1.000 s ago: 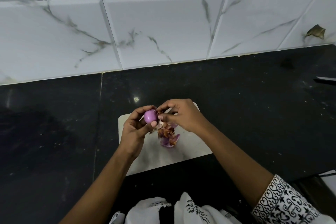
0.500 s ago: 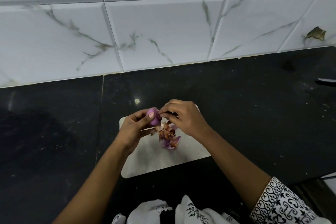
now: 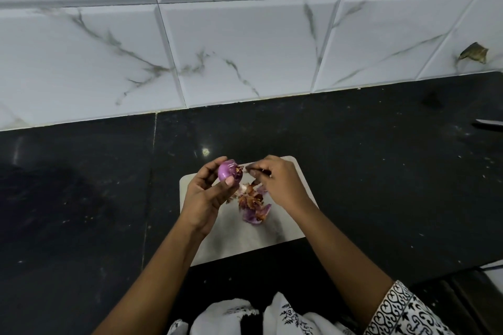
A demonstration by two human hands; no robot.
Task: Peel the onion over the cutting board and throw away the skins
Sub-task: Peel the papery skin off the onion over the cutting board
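My left hand (image 3: pixel 205 196) grips a small purple onion (image 3: pixel 226 170) between thumb and fingers, above the far left part of the white cutting board (image 3: pixel 245 239). A bit of dry brown skin clings to the onion's right side. My right hand (image 3: pixel 280 182) is just right of the onion, its fingertips pinching a small piece of skin. A heap of brown and purple onion skins (image 3: pixel 253 205) lies on the board below and between my hands.
The board rests on a black stone counter (image 3: pixel 381 171) backed by a white marble-tiled wall (image 3: pixel 245 49). A knife blade tip (image 3: pixel 490 123) shows at the right edge. A dry leaf-like scrap (image 3: pixel 473 53) clings to the wall at far right.
My right hand has pulled a little to the right, away from the onion, with a bit of skin. My left hand has turned the onion slightly.
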